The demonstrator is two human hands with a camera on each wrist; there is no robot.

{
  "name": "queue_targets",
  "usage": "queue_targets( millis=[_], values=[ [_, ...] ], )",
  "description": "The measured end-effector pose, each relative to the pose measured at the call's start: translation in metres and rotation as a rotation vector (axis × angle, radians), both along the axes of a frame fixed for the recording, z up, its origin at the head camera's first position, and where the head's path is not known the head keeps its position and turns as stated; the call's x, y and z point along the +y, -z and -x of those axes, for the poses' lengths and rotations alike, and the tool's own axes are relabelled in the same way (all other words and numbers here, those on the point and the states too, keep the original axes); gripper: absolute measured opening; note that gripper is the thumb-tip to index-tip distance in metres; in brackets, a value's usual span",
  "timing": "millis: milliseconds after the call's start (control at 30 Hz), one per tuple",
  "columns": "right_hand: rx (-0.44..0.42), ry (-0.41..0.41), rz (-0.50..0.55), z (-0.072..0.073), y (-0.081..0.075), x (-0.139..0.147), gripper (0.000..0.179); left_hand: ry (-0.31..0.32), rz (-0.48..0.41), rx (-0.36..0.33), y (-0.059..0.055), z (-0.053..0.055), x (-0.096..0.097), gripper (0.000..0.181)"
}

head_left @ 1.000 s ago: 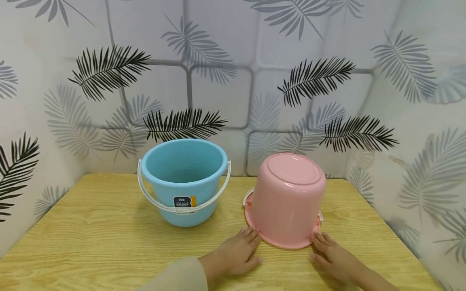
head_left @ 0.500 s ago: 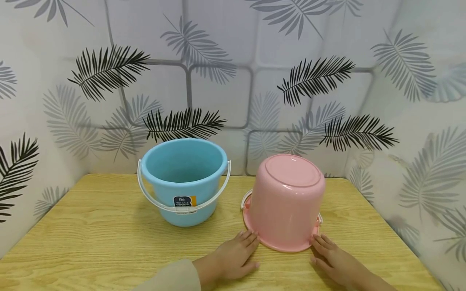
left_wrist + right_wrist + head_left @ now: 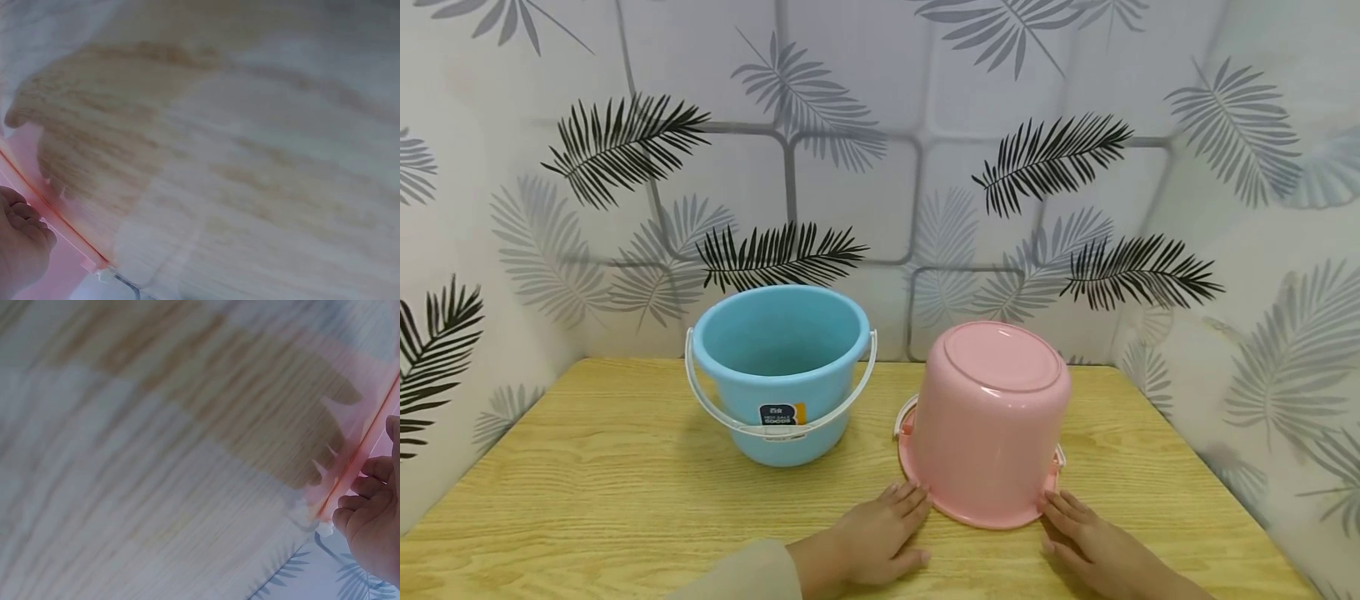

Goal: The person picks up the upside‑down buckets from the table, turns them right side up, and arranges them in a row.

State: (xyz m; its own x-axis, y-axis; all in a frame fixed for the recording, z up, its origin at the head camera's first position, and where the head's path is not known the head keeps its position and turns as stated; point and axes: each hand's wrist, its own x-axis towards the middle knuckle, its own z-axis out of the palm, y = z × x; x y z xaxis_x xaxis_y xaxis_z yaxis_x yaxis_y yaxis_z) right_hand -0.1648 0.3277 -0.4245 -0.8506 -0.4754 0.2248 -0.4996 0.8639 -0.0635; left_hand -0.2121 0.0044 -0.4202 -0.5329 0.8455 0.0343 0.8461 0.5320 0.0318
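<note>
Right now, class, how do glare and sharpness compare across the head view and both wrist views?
Head view: mostly sharp, with small bright glints on the upturned pink bucket; left wrist view: hazy, pale glare washing the tabletop except a hand-shaped patch; right wrist view: similarly hazy, grain strongest in its hand-shaped patch.

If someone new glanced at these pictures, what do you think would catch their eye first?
Probably the pink bucket, upside down on the right of the wooden table, with the left hand and right hand at its near rim. Next, the upright blue bucket to its left, then the bold black leaves on the wall behind.
</note>
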Motion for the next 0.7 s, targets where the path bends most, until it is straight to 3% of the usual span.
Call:
queue_targets(
  millis=[133, 300, 433, 567, 700],
  values=[
    [0.018, -0.009, -0.005, -0.002, -0.001, 0.0, 0.051, 0.01, -0.003, -0.008, -0.002, -0.001, -0.001, 0.063],
    [-0.09, 0.016, 0.071, 0.001, -0.01, 0.002, 0.056, -0.005, -0.024, -0.037, -0.004, 0.003, -0.004, 0.065],
    [-0.107, 0.051, 0.124, 0.008, -0.018, 0.007, 0.06, -0.103, -0.091, -0.112, -0.004, 0.016, -0.009, 0.076],
    [-0.072, 0.079, 0.166, 0.019, -0.019, 0.014, 0.069, -0.228, -0.176, -0.185, -0.003, 0.033, -0.01, 0.091],
    [-0.008, 0.055, 0.229, 0.03, -0.014, 0.018, 0.079, -0.291, -0.249, -0.242, -0.002, 0.047, -0.006, 0.096]
  ],
)
